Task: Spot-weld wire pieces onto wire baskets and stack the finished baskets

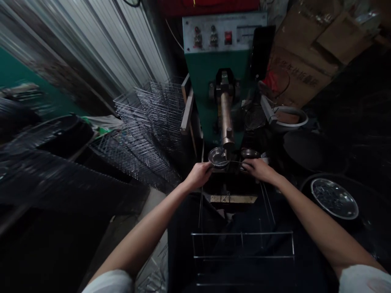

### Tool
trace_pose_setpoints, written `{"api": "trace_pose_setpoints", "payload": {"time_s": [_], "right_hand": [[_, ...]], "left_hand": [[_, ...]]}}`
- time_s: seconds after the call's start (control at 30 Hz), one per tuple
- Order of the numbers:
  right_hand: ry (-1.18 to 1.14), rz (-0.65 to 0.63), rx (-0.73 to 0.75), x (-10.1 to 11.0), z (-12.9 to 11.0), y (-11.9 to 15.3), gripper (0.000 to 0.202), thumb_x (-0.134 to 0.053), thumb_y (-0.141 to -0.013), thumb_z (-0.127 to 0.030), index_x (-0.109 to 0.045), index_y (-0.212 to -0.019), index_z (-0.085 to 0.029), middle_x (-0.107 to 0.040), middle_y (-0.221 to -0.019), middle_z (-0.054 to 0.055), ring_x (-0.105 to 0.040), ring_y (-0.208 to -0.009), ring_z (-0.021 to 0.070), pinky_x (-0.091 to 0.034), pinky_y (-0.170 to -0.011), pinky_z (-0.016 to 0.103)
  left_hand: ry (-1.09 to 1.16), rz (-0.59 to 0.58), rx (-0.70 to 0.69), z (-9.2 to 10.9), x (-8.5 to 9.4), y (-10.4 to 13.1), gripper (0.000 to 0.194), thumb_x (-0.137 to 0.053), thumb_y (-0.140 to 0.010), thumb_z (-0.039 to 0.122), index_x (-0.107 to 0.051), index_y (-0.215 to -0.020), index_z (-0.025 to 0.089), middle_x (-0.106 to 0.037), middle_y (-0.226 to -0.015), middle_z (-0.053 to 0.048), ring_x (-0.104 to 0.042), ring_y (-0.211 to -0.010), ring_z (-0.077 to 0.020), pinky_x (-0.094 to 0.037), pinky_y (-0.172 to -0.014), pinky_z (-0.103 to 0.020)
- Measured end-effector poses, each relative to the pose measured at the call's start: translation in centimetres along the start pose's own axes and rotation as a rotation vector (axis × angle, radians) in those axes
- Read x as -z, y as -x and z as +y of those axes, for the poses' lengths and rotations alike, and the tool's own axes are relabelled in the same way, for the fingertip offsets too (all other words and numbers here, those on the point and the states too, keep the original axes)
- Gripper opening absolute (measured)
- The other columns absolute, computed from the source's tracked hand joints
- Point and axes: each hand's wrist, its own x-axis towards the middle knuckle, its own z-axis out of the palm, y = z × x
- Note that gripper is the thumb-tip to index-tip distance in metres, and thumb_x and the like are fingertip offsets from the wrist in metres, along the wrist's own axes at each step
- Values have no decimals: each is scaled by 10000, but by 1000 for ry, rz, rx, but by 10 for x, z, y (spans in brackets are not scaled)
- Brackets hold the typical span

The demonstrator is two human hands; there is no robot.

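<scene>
My left hand (199,176) is closed, thumb and fingers pinching one side of a thin metal wire rack (242,233). My right hand (259,169) pinches the other side of it. The rack's top wire spans between both hands, just under the tip of a copper-coloured electrode arm (226,118). From the hands its side wires run down towards my lap, where the crosswise wires hang over dark clothing. A small metal bowl (216,157) sits beside the electrode near my left hand, and a second metal bowl (250,154) is behind my right fingers.
A green machine (201,77) with a switch panel (226,32) carries the arm. Stacked wire racks (146,126) stand to the left. On the right are a round tray (334,198) of small metal pieces, a grey-rimmed bucket (293,116) and cardboard boxes (302,61).
</scene>
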Motion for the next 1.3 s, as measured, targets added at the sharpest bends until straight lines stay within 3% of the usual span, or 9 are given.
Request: {"api": "trace_pose_setpoints", "payload": {"time_s": [0.2,0.33,0.53,0.67,0.83,1.03,1.2,1.3], "right_hand": [[-191,32,76,25,-20,13,332,-461,-1018,-383,-707,-897,-197,-719,-847,29,-682,-806,220,-504,-741,289],[-146,58,58,23,-29,19,346,-466,-1026,-395,-720,-895,-199,-727,-833,34,-692,-766,227,-527,-714,296],[146,147,56,-3,-32,24,306,-487,-1038,-263,-732,-1206,-193,-739,-1188,119,-693,-1093,287,-526,-913,345],[238,188,30,-7,-32,24,355,-489,-1042,-283,-686,-1333,-229,-733,-1233,95,-686,-1125,298,-533,-904,355],[261,147,-13,2,-39,17,350,-510,-1035,-324,-700,-1324,-268,-746,-1205,70,-706,-1059,299,-543,-843,359],[316,90,-54,-3,-43,8,323,-504,-1048,-341,-710,-1287,-274,-730,-1245,69,-699,-1073,303,-546,-838,366],[321,150,14,-15,-34,7,325,-485,-1063,-275,-664,-1333,-239,-713,-1284,79,-670,-1155,274,-521,-930,340],[374,107,1,-15,-32,7,284,-477,-1067,-282,-677,-1266,-249,-739,-1203,80,-684,-1101,269,-515,-859,316]], "left_hand": [[-46,74,-13,18,26,15,158,-562,-958,185,-643,-825,162,-675,-709,-12,-607,-626,-128,-397,-612,-221],[-76,77,-46,22,33,18,129,-578,-960,204,-661,-866,173,-694,-730,-18,-634,-645,-142,-413,-625,-231],[-112,8,-49,28,26,9,174,-587,-978,280,-706,-935,161,-735,-895,-89,-693,-821,-214,-463,-715,-280],[-132,-58,-42,29,23,-1,187,-558,-991,259,-706,-976,145,-735,-943,-93,-702,-879,-228,-458,-736,-284],[-86,-52,-117,19,20,-7,216,-531,-1014,229,-692,-927,115,-721,-872,-74,-698,-833,-191,-459,-742,-258],[-70,-34,-143,9,13,-4,193,-522,-1017,210,-694,-1067,139,-753,-975,-86,-718,-902,-200,-488,-795,-265],[-102,-38,-121,8,6,-5,189,-515,-997,211,-693,-948,169,-732,-902,-81,-695,-783,-203,-456,-681,-274],[-109,-42,-104,7,1,-9,187,-515,-986,207,-676,-895,177,-715,-857,-71,-678,-752,-200,-433,-650,-271]]}}
